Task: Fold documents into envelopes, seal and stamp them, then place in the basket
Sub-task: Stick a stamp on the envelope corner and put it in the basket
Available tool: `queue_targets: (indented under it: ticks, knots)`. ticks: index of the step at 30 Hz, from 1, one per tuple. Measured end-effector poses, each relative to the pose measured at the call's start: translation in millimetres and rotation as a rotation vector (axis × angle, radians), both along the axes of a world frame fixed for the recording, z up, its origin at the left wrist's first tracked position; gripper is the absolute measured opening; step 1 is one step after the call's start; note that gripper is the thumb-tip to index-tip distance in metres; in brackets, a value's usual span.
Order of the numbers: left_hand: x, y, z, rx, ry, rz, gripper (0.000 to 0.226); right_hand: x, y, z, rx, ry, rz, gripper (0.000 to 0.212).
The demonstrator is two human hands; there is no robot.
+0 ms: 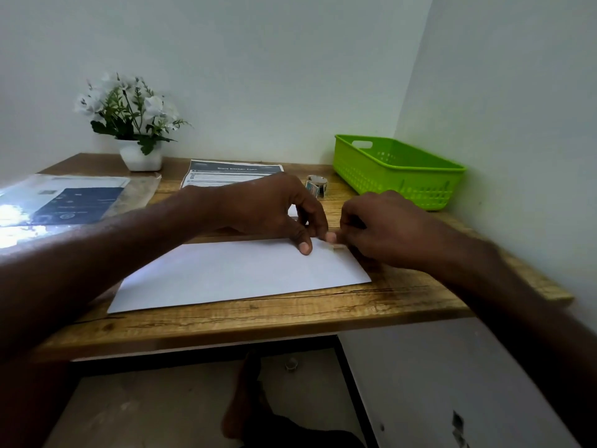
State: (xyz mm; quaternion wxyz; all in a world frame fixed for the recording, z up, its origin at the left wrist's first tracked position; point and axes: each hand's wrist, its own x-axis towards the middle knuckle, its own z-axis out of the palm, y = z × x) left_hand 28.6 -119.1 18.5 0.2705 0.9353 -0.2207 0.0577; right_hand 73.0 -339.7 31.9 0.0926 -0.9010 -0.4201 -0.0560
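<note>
your wooden desk (371, 305) carries everything, and the layout makes sense for the job: the white envelope (239, 276) lies flat right in front of you, close to the near edge, so both hands can work on it without reaching. the green basket (400, 176) sits at the far right corner against the wall, well apart from the envelope — a drop-off spot that stays out of the way. the printed document (231, 174) waits flat at the back, and a clear plastic sleeve of papers (64, 198) lies to the far left beside the potted white flowers (129, 121).

your left hand (274, 211) curls down over the envelope's far right corner, thumb tip pressing the paper, probably to pin it. your right hand (384, 227) meets it there, fingers curled and pinching a small pale piece (337, 246) — likely a stamp, though it's too small to tell. the roll of stamps (316, 185) stands just behind your hands, near the basket.
</note>
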Motion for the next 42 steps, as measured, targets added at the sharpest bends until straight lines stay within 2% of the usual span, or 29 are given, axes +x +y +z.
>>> queue_targets:
  ticks: [5,8,11,14,20,29,37,42]
  knots:
    - [2.4,-1.8,1.2,0.048,-0.004,-0.015,0.035,-3.4,7.4,-13.4,0.069,-0.042,-0.084,0.035]
    - [2.9,-3.0,2.8,0.087,-0.009,-0.006,0.035,-9.9,-0.4,-12.1,0.099,-0.023,-0.065,0.027]
    - [1.6,-4.8,5.3,0.112,-0.014,-0.007,0.035,-16.1,-1.0,-23.1,0.18,-0.142,-0.088,0.007]
    - [0.1,-7.4,7.9,0.132,-0.02,-0.001,0.034,-28.2,3.0,-34.9,0.23,-0.209,-0.162,0.016]
    - [-5.7,-12.5,10.1,0.163,-0.028,0.039,0.029,-35.2,-3.5,-38.2,0.351,-0.116,-0.197,0.035]
    - [-16.9,-19.0,15.4,0.196,-0.024,0.111,0.022,-39.5,-6.1,-38.4,0.508,-0.077,-0.219,0.029]
    - [-37.8,-29.7,5.3,0.254,-0.091,0.259,0.014,-42.4,-6.5,-38.3,0.461,-0.087,-0.234,0.031]
    - [-68.4,-49.8,-3.0,0.257,-0.158,0.451,0.021,-39.8,-5.3,-45.4,0.484,-0.12,-0.156,0.019]
